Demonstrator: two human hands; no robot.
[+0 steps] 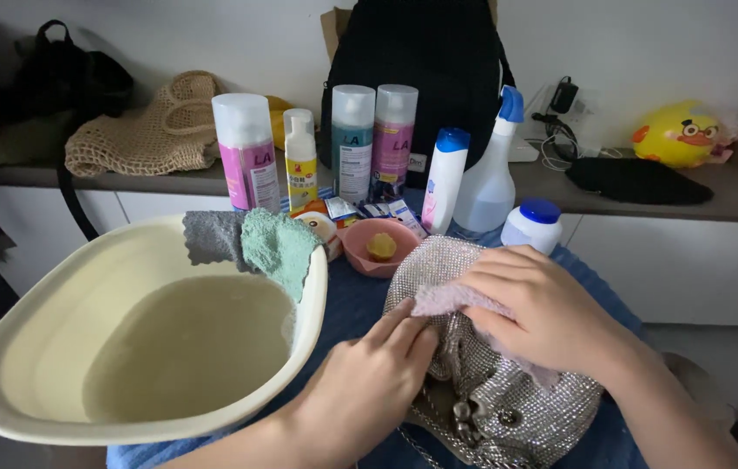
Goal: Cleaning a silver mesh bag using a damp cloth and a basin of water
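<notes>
Gently rub pink cloth [460,300], pinched in right hand [551,317] fingers, over sequined silver bag [508,399], left hand [369,386] fingers flat, steadying.

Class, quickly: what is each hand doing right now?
Left hand: open, fingers resting on the silver sparkly bag.
Right hand: closed on a pink cloth, pressing it to the bag.

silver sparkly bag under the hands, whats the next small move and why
Probably a short wipe toward the clasp. The right hand presses a pale pink cloth onto the top of the silver rhinestone-mesh bag, and the left hand steadies the bag's near side, fingertips beside the cloth. The mesh below the cloth is not yet covered by it.
</notes>
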